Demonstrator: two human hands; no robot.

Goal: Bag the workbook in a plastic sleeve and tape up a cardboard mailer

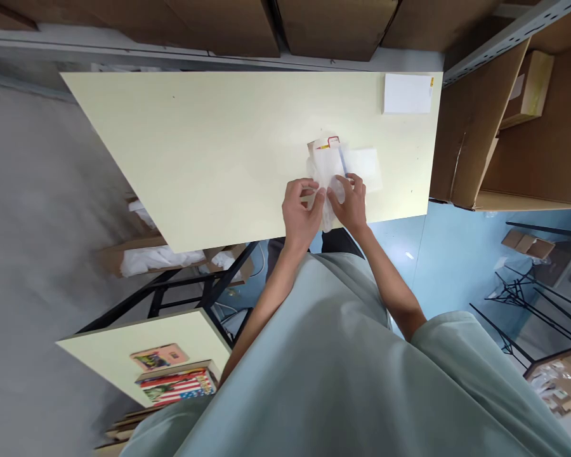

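Evidently the small, flat white packet in cloudy, see-through plastic film [330, 166], with a little red and yellow print at its far end, lay right of centre near the close edge of the long, pale cream tabletop [195, 158], between my hands. My left hand [302, 206] had thumb and forefinger drawn narrow on the film at its left side; my right hand [353, 202] curled at its right side, thumb inward, though I couldn't tell whether those fingers were pinched or merely resting. I judged it light, the film soft and rather slippery, easy to crease, the packet stiffer inside; its two long sides seemed the best hold. Just right of it lay a thin, pale white rectangular sheet [367, 166], and a white rectangular stack [406, 94] sat at the far right corner.
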